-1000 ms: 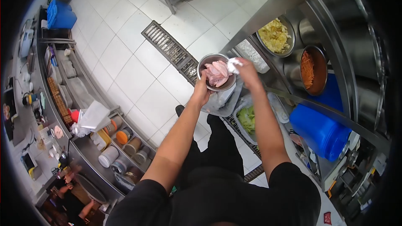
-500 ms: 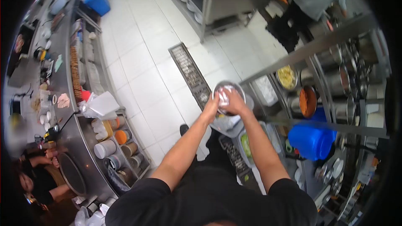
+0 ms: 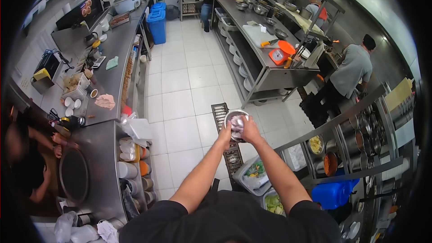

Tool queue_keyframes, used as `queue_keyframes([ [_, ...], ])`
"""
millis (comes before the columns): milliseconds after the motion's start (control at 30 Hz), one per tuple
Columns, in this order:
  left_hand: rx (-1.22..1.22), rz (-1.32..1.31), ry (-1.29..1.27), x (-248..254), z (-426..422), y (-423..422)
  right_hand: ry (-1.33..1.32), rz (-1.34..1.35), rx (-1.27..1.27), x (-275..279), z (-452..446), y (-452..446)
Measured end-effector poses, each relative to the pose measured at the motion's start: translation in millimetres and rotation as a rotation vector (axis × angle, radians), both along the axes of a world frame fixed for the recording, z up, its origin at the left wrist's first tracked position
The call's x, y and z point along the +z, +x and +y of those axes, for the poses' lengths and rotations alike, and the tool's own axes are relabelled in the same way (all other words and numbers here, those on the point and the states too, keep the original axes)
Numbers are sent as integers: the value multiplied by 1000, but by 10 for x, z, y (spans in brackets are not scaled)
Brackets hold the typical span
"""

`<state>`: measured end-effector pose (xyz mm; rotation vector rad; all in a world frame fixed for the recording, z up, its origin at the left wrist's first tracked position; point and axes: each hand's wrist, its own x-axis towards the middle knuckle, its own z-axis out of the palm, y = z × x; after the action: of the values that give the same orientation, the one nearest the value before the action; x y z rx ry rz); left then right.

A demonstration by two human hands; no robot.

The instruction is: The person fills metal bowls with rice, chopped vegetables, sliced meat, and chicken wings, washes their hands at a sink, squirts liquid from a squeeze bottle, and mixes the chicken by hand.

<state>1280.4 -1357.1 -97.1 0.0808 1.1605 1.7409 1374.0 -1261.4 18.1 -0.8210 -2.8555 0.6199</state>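
Observation:
A round metal bowl (image 3: 227, 117) is held out in front of me over the floor drain. Inside lie several pale pinkish pieces (image 3: 236, 123) that look wrapped in clear plastic. My left hand (image 3: 224, 136) grips the bowl's near left side, fingers partly hidden under it. On the right side my right hand (image 3: 250, 130) curls over the rim, its fingertips close to the wrapped pieces. Just below the bowl, to the right, stand a grey tub (image 3: 246, 181) with plastic bags of vegetables and a container of green leaves (image 3: 273, 203).
At right is a metal rack (image 3: 342, 135) with food pans and a blue plastic drum (image 3: 330, 195). A steel counter (image 3: 101, 112) runs along the left. Ahead, a prep table (image 3: 288, 74) carries an orange scale (image 3: 282, 53). Several other people stand around the kitchen.
My view has lifted and levelled toward the far end of the kitchen. The bowl remains in my hands; my right hand has shifted from over its contents to its right side.

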Motion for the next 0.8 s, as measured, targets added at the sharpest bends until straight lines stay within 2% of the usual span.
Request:
queue_keyframes([
  [33, -6, 1, -21, 363, -133, -83, -41, 58, 103, 68, -5, -94],
  [67, 4, 3, -47, 458, -159, -214, -81, 117, 197, 131, 12, -174],
  [167, -48, -57, 103, 552, -187, -522, -165, 43, 131, 332, 198, -484],
  [200, -52, -6, 95, 737, -194, -555, -197, 19, 116, 339, 230, -562],
  [233, -42, 110, 44, 785, -109, -582, -113, 71, 143, 190, 290, -659],
  [267, -28, 228, -7, 830, -31, -620, -196, 70, 165, 57, 374, -781],
  [400, -60, 175, -21, 854, 169, -962, -376, -8, 159, -4, 581, -1115],
  [467, -98, 87, -13, 820, 264, -1081, -361, -54, 128, 33, 696, -1267],
  [500, -152, 55, -16, 782, 339, -1148, -312, -70, 113, -108, 874, -1379],
  [533, -140, 23, -19, 639, 472, -1242, -287, -134, 52, 102, 911, -1432],
  [600, -113, -40, -15, 404, 839, -1473, -95, -49, -77, 254, 1054, -1573],
  [700, -57, -11, -25, 589, 1250, -1773, -26, 88, -17, 190, 1484, -1904],
  [800, -10, 0, -22, 752, 1615, -2074, -157, 12, 365, 96, 2061, -2251],
])
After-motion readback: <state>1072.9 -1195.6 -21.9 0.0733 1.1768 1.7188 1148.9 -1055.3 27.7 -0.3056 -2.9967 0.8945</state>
